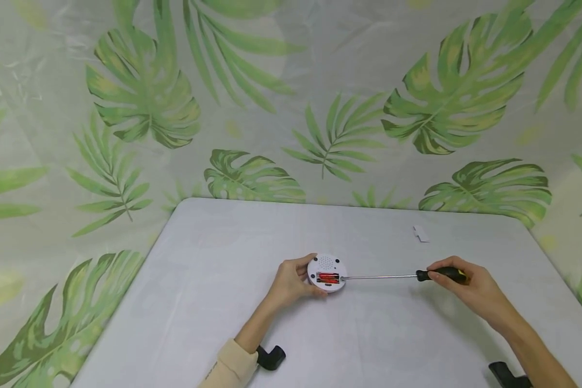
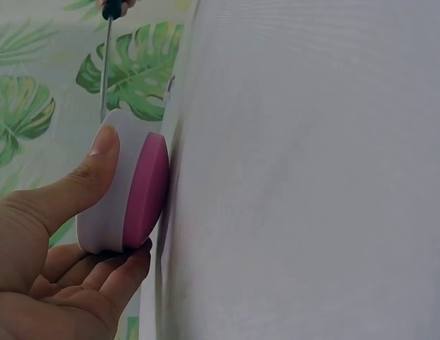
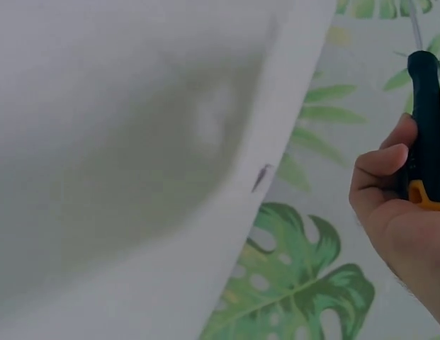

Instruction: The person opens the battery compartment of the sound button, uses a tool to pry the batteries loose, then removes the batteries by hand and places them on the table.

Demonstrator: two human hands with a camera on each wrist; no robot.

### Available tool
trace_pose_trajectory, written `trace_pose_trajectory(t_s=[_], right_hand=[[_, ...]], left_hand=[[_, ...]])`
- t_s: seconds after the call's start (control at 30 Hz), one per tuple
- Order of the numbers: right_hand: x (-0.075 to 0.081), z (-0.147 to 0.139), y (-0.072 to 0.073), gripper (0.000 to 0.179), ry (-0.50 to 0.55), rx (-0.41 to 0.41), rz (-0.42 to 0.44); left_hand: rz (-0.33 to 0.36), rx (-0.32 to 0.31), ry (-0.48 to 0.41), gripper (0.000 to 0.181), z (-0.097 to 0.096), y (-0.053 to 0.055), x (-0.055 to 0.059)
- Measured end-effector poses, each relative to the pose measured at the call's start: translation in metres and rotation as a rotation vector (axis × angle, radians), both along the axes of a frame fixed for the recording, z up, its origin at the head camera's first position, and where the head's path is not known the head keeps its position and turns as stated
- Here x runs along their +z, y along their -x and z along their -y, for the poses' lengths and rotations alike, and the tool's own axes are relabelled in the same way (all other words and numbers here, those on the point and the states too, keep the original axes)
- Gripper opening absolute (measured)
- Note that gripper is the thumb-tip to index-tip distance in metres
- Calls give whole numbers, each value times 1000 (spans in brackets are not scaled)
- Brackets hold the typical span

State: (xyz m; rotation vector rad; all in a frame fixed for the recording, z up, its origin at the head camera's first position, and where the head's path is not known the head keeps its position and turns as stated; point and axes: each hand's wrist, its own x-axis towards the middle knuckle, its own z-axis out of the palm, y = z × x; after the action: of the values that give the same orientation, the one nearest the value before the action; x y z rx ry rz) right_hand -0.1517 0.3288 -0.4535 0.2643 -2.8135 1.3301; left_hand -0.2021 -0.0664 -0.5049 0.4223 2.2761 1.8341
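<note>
On the table, my left hand [image 1: 289, 284] grips a round white device [image 1: 326, 262] by its left edge, thumb and fingers on opposite sides. Its upturned face has a patch of small holes, dark feet and an uncovered compartment with red batteries [image 1: 328, 277]. The left wrist view shows a pink layer [image 2: 148, 191] on its underside, facing the tabletop. From the right, my right hand [image 1: 480, 293] holds a screwdriver [image 1: 380, 277] by its black-and-yellow handle [image 3: 427, 127]. The long metal shaft lies nearly level, its tip at the compartment's right end.
A small white piece [image 1: 421, 234] lies toward the back right of the white table [image 1: 233, 242]. A leaf-patterned sheet [image 1: 339, 70] hangs behind the table's far edge. Black wrist-worn gear [image 1: 271, 358] shows beside the left sleeve and again by the right forearm.
</note>
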Motion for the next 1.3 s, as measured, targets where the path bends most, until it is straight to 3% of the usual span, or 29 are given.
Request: trace_pose_trajectory(t_s=[0.2, 0.4, 0.63, 0.87, 0.97, 1.03, 1.2, 1.3], right_hand=[[19, 7, 4, 18, -96, 23, -72], [35, 18, 7, 13, -141, 68, -201], [57, 36, 11, 26, -228, 142, -422], [75, 53, 10, 36, -298, 223, -531], [79, 60, 9, 31, -344, 278, -608], [80, 64, 8, 14, -370, 310, -674], [81, 69, 6, 55, -393, 334, -790], [81, 68, 7, 50, -382, 332, -777]], left_hand=[[-7, 1, -13, 91, -3, 1, -1], [-19, 2, 17, 91, -5, 1, 2], [-54, 18, 92, 91, -6, -1, 6], [-77, 3, 110, 92, -5, -2, 5], [-72, 9, 113, 92, -3, -3, 2], [-76, 10, 117, 92, -2, -4, 0], [-104, 4, 125, 92, -3, -5, -1], [-116, 2, 132, 93, -5, -4, 2]])
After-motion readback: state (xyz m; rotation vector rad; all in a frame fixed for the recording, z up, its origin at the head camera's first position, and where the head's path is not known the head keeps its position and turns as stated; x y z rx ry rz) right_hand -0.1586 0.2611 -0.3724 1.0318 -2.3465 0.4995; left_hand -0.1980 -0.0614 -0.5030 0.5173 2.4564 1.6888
